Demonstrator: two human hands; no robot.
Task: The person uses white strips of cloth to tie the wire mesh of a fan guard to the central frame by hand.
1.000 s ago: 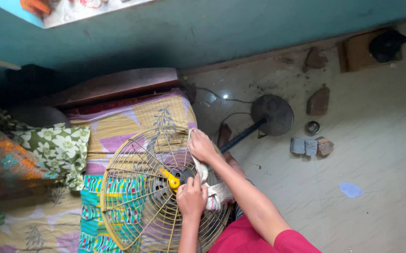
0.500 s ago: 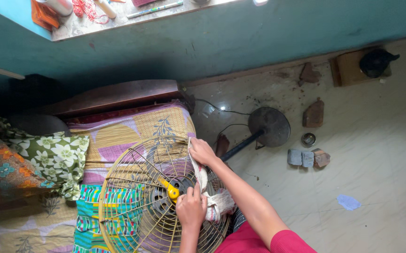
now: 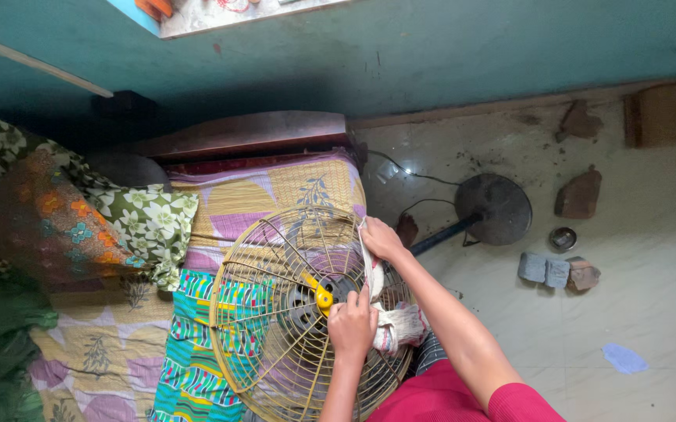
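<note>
A pedestal fan lies tipped over the edge of a bed, its yellowed wire guard (image 3: 260, 312) facing up. At the hub sits a yellow knob (image 3: 324, 297). My left hand (image 3: 352, 327) rests on the guard just below the hub, fingers curled on a white cloth (image 3: 400, 324) that bunches to its right. My right hand (image 3: 381, 238) grips the upper right rim of the guard, where the cloth's other end runs up under it.
The fan's pole leads to a round dark base (image 3: 498, 207) on the pale floor. Bricks and stones (image 3: 580, 194) and a small metal cup (image 3: 563, 237) lie nearby. Patterned bedding (image 3: 197, 367) and a floral pillow (image 3: 146, 223) are at left. A teal wall (image 3: 431, 55) runs behind.
The view has shifted a little. My left hand has slid slightly down from the hub along the guard; the right hand keeps its hold on the rim.
</note>
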